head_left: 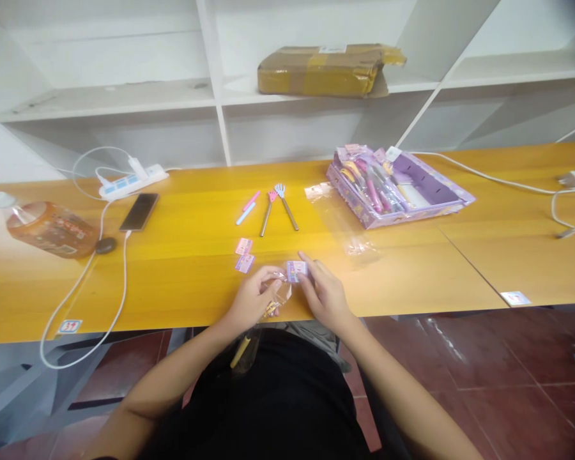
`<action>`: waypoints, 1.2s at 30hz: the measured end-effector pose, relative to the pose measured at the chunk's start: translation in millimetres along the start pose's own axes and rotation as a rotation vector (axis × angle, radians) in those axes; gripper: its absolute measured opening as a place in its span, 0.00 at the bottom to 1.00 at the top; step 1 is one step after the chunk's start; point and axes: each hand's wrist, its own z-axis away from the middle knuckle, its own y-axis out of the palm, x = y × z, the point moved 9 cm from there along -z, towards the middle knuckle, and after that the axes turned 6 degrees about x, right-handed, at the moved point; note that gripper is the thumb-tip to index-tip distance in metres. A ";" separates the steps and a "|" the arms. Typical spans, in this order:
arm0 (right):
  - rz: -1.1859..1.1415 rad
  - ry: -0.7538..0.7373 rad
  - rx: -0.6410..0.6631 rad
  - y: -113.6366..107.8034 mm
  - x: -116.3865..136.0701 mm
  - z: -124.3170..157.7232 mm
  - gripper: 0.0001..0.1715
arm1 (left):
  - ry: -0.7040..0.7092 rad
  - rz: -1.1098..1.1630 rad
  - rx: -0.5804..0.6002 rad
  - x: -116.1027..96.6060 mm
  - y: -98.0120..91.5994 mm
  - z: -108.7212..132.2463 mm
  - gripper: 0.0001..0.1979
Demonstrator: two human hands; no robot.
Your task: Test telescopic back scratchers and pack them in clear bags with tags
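My left hand (pixel 253 298) is closed on a clear plastic bag (pixel 282 292) that hangs past the table edge toward my lap. Inside the bag is something with a yellow handle (pixel 241 352); its upper part is mostly hidden by my fingers. Between the thumb and fingers of my right hand (pixel 326 295) is a small purple printed card (pixel 296 271), close to the bag's top. Two similar cards (pixel 244 263) lie just beyond my left hand. Farther back rest a pink hand-shaped back scratcher (pixel 268 211) and a blue one (pixel 287 206), both on metal rods.
Beside the scratchers lie a pink stick (pixel 252 201) and a blue stick (pixel 245 214). A purple box (pixel 441 207) of bagged items stands right, near an empty-looking plastic bag (pixel 333 217). Left are a phone (pixel 139 212), power strip (pixel 133 182), cables and a bottle (pixel 52 229).
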 end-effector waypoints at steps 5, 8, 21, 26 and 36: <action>0.016 0.020 -0.009 -1.2 -3.0 1.5 0.31 | 0.003 -0.002 -0.002 -4.4 0.5 1.6 0.18; 0.016 0.039 -0.025 -2.1 -4.9 1.8 0.30 | 0.001 -0.008 -0.002 -6.4 0.9 2.3 0.17; -0.047 0.030 0.137 8.4 0.7 0.4 0.30 | 0.000 -0.003 -0.010 -3.6 0.1 0.8 0.21; -0.056 0.028 0.130 8.3 0.4 1.5 0.28 | 0.007 -0.004 -0.023 -2.7 -1.4 0.9 0.20; -0.121 -0.010 0.055 1.1 4.9 -2.2 0.11 | 0.026 -0.010 -0.017 -5.1 -2.1 0.7 0.22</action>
